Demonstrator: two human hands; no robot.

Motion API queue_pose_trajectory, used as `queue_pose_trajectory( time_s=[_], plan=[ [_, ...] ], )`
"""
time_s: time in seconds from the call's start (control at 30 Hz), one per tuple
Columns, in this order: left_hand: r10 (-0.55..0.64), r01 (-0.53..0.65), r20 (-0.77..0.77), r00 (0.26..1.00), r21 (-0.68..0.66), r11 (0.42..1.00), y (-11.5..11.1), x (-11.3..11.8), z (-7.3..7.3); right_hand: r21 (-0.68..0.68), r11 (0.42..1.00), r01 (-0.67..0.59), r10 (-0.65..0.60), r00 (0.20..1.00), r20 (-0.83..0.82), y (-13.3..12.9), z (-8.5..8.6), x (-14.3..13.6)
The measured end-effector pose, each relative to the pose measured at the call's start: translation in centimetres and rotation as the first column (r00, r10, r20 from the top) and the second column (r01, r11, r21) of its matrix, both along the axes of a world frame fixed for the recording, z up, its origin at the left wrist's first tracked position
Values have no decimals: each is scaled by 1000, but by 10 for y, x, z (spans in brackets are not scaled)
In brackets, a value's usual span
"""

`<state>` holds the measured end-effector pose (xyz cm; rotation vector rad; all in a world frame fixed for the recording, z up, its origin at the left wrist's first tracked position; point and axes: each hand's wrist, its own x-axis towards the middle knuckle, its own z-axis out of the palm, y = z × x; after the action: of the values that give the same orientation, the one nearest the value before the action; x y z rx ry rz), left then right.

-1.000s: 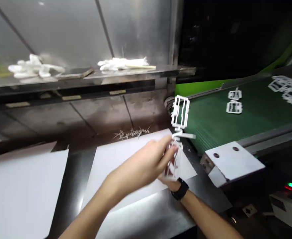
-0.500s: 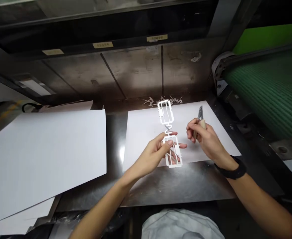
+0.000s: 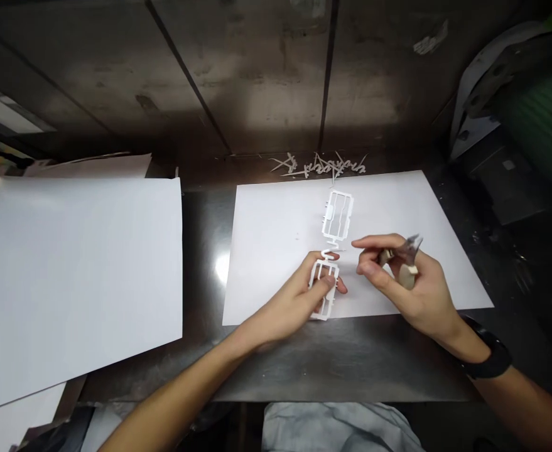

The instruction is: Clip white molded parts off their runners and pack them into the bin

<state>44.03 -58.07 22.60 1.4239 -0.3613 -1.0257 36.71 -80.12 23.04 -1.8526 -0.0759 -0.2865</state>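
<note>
My left hand (image 3: 299,295) grips the near end of a white plastic part (image 3: 337,215), thumb on top. The part is two slotted rectangular frames joined by a thin zigzag strip; its far frame reaches out over the white sheet (image 3: 270,251). Apart from it on the right, my right hand (image 3: 417,282) is curled round a pair of nippers (image 3: 406,258) with pale handles. The metal jaws point up and to the right, and their handles are partly hidden by the fingers.
A small heap of white plastic scraps (image 3: 335,164) lies behind the sheet. Large white sheets (image 3: 82,270) are stacked at the left of the metal table (image 3: 304,364). A metal wall (image 3: 257,75) rises at the back, and a green conveyor belt (image 3: 544,125) stands at the right.
My view has tipped down toward the table. The nippers have turned in my right hand, and the white plastic part has tilted so its far end leans right.
</note>
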Motion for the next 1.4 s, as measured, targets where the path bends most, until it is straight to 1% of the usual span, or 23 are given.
queue_pose_trajectory(
  time_s=[0.07,0.13,0.2,0.37,0.47,0.57,0.63,0.67,0.73,0.8,0.9,0.97,1.03,1.07,1.1,1.13,1.2,1.23,1.3,1.37,1.4],
  plan=[
    [-47,47,19,999,-2,999,0,-2,-4,-63,998,4,-2,999,38,3,-4,-2],
    [-74,74,34,997,2,997,-1,-4,-7,-97,995,31,-22,995,98,5,-5,-2],
    [-63,63,31,998,4,998,-3,-5,-9,-111,992,62,-45,988,148,4,-6,-2],
    [7,-7,15,1000,5,1000,-6,-4,-16,-166,980,111,-78,978,195,0,-6,0],
    [9,-13,59,998,59,998,-5,-2,-15,-164,975,150,-115,972,205,-1,-7,1],
    [13,-25,131,991,87,996,-2,-1,-9,-160,967,198,-177,975,138,0,-9,0],
    [20,-32,137,990,84,996,-2,-1,-5,-164,962,217,-204,974,97,0,-10,0],
    [29,-36,105,994,67,997,-2,-2,-4,-164,961,223,-211,974,87,-1,-10,1],
    [57,-57,-10,998,2,998,-2,-3,-3,-151,960,236,-228,971,68,-1,-9,1],
    [56,-64,-120,991,-62,996,-2,-4,-5,-128,963,238,-235,971,37,-2,-8,2],
    [-8,-9,-182,983,-93,996,-2,-6,-10,-88,970,225,-226,974,5,-4,-7,2],
    [-11,-15,-207,978,-125,992,-3,-6,-14,-56,973,225,-227,974,-21,-5,-7,2],
    [14,-60,-253,967,-177,982,-4,-6,-17,39,972,233,-230,971,-69,-6,-8,3],
    [21,-83,-288,958,-206,975,-5,-5,-18,125,964,235,-222,969,-111,-7,-8,4],
    [25,-107,-329,944,-234,966,-6,-4,-18,230,944,237,-202,965,-165,-8,-8,5],
    [28,-133,-375,927,-258,957,-7,-3,-17,345,907,242,-170,959,-227,-9,-9,8],
    [48,-204,-466,884,-291,935,-8,-1,-12,535,798,277,-86,931,-354,-13,-9,14],
    [62,-241,-504,861,-299,923,-8,1,-9,595,742,309,-54,912,-407,-15,-10,17],
    [88,-304,-559,824,-306,902,-7,3,-2,674,642,365,-3,880,-474,-20,-12,23],
    [100,-340,-590,801,-310,888,-6,5,3,731,555,397,49,861,-506,-24,-15,26],
    [100,-349,-603,791,-310,884,-5,5,5,753,521,403,82,854,-513,-25,-16,27]
  ],
)
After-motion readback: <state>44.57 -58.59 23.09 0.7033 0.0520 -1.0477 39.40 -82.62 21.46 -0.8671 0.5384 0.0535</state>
